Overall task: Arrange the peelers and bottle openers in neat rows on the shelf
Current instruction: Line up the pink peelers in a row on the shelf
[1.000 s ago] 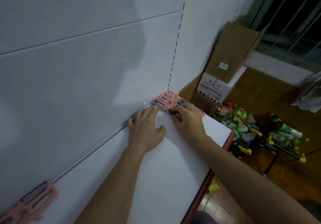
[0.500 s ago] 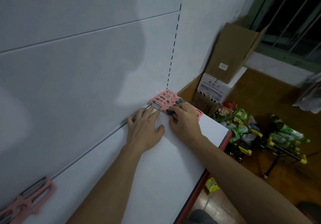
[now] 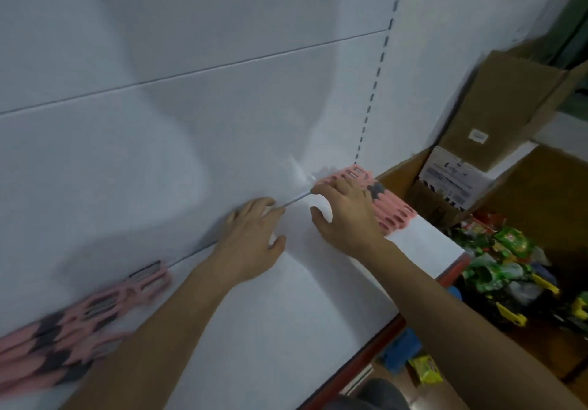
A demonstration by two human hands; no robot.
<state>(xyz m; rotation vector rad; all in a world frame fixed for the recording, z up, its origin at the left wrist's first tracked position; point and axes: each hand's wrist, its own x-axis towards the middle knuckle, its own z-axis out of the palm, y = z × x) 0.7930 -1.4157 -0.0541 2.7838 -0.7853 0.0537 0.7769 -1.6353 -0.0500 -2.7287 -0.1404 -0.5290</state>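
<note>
Two bare hands lie on the white shelf [image 3: 254,339]. The left hand [image 3: 251,244] is flat on the shelf, palm down. Its fingers [image 3: 254,209] are straight and close together, and their tips touch the spot where the shelf meets the back wall [image 3: 159,139]. It holds nothing.

The right hand [image 3: 346,218] is just beside it, further right. Its fingers [image 3: 337,186] are a little bent and rest on top of the right row of peelers [image 3: 391,215]. The thumb [image 3: 319,215] sticks out to the side, apart from them. This hand grips nothing.

That row is pink with some dark parts. It sits in the far right corner of the shelf, tight against the back wall. The left row of peelers [image 3: 79,320] lies well apart at the left end of the shelf, also along the back wall. It is blurry. I cannot tell which pieces are bottle openers.

Past the right end of the shelf stand brown cardboard boxes [image 3: 509,107]. Bright green packets [image 3: 506,244] lie lower down beside them.
</note>
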